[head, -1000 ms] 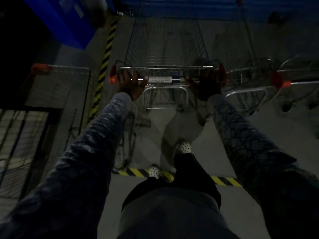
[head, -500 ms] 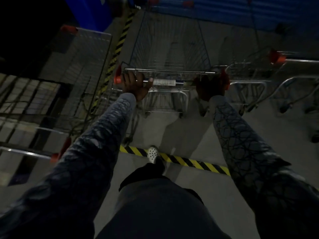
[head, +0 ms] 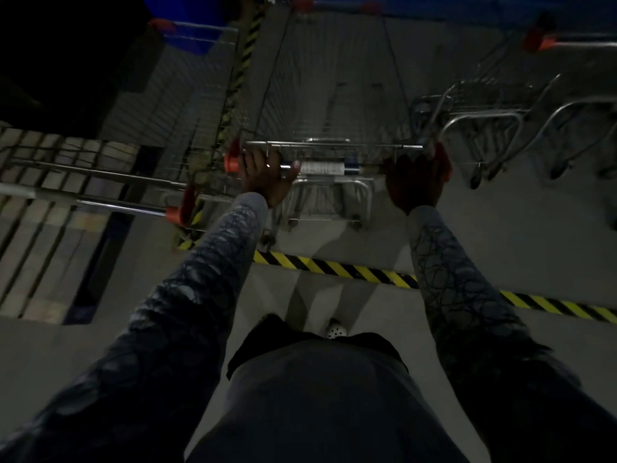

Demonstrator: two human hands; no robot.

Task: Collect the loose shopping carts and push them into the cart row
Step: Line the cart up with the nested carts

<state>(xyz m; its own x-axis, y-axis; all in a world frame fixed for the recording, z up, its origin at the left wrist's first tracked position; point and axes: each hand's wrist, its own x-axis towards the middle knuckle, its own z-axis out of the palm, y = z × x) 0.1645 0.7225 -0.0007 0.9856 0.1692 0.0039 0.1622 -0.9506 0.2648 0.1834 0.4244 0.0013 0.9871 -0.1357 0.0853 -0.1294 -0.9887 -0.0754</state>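
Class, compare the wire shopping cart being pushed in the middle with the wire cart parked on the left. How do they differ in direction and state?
The middle wire shopping cart points straight ahead; the left wire cart sits turned, its handle angled across the view. The middle cart's handle is gripped by the left hand and the right hand; nobody touches the left cart. The middle cart's basket lies past the yellow-black floor stripe; the left cart stands beside a slatted surface. Both have red handle ends and look empty.

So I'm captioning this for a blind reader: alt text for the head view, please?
Both hands, left hand and right hand, grip the handle of a shopping cart in a dim lot. More carts flank it; striped floor tape lies behind its wheels.
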